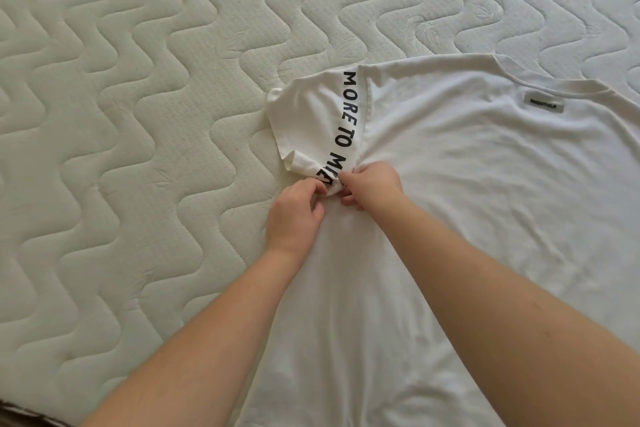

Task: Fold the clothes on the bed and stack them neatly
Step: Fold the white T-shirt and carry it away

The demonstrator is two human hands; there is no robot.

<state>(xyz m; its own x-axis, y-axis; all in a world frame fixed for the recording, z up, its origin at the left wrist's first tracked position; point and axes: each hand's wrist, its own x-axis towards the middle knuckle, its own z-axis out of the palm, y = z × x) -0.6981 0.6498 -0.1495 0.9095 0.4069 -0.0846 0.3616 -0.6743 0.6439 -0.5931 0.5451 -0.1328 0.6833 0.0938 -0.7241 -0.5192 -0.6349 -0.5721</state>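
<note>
Pinching the crumpled sleeve (pixel 311 128) of the white shirt (pixel 467 201), I have my left hand (pixel 294 215) and right hand (pixel 372 184) close together at its hem, both holding cloth, probably to pull the sleeve flat before folding. The shirt lies spread on the bed (pixel 121 114), collar (pixel 554 83) away from me (black letters run along the sleeve). No basket or box shows, and no stack yet.
</note>
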